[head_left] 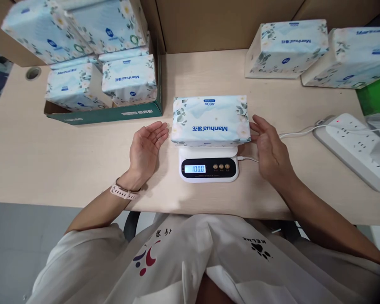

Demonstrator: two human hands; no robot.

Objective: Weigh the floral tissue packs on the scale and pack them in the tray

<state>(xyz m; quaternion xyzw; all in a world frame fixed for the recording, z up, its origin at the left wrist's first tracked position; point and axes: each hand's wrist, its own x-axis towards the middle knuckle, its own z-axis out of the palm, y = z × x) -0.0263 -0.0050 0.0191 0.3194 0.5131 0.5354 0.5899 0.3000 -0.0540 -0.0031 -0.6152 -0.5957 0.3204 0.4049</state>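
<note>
A light-blue floral tissue pack (210,118) rests on a white digital scale (183,175) in front of me. The lit display (195,169) seems to read 100.0. Just left of the pack, my left hand (147,147) lies with its palm turned up and its fingers stretched out, apart from the pack. My right hand (269,145) is at the pack's right end, fingers extended and the tips close against it; whether they touch I cannot tell. Neither hand grips anything. The scale's weighing plate is mostly hidden under the pack.
At the back left, a green carton (114,115) holds several stacked tissue packs (129,80). Two more stand at the back right, a nearer-centre pack (291,48) and an outer pack (354,57). A power strip (351,143) with white cables (299,134) lies to the right.
</note>
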